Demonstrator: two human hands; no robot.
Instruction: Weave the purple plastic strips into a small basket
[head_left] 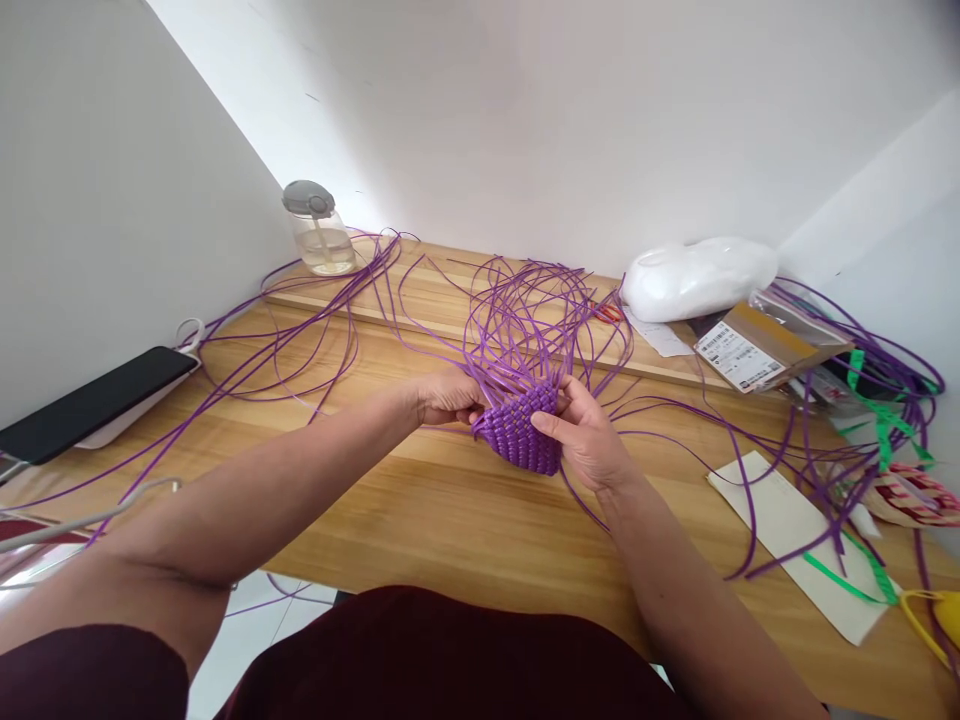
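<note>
A small purple woven basket piece [517,435] sits just above the wooden table [450,510], with many loose purple strips [525,320] fanning up and out from its top. My left hand [446,397] grips its left edge with fingers closed on the weave. My right hand [581,435] holds the right side, thumb pressed on the front and fingers curled behind. Both forearms reach in from the bottom of the view.
A clear water bottle [319,232] stands at the back left. A black phone [90,400] lies at the left edge. A white plastic bag [694,275], a labelled parcel [757,350], green strips [874,420] and white paper [795,530] crowd the right side.
</note>
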